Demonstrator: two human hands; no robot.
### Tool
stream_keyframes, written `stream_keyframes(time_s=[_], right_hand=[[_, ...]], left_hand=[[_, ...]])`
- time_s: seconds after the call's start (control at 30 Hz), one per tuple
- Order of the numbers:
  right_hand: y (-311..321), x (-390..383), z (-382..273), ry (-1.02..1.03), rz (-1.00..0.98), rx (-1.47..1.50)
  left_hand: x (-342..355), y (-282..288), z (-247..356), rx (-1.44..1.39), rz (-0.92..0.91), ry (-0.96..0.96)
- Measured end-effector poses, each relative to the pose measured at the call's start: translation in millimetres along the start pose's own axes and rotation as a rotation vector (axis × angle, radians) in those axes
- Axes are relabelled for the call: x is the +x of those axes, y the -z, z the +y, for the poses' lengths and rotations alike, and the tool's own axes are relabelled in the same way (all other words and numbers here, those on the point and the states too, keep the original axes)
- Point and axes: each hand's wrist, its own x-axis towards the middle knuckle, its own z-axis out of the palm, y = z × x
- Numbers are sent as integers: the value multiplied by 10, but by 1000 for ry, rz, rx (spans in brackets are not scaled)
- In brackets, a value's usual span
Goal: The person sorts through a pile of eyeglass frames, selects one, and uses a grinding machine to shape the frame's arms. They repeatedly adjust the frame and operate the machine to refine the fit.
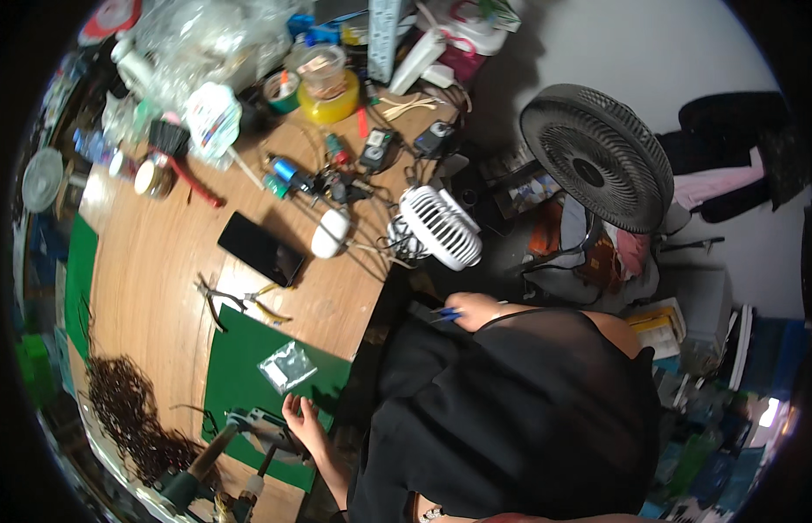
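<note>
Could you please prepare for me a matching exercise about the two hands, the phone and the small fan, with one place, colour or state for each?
Column one:
1. left hand
2. right hand
3. phone
4. small fan

Column two:
A. white
B. gripping a blue item
C. lying flat, dark-faced, on the wooden table
D. near the clear packet

Right pairs: 1-D; 2-B; 3-C; 4-A

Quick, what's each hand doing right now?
Left hand: open, near the small clear bag, seemingly empty.
Right hand: closed on a blue item, too small to identify.
</note>
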Motion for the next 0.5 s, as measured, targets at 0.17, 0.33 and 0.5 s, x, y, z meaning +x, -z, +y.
stream_keyframes(time_s=[0.17,0.33,0.5], right_hand=[[191,87,1412,-580,569,657],[528,1719,1390,-243,723,1770],[931,2386,1011,-395,683,2061]], left_hand=[[-75,-459,361,104,-19,-50],[-364,-1291,794,118,-146,-72],[-702,-1538,753,195,-130,-90]])
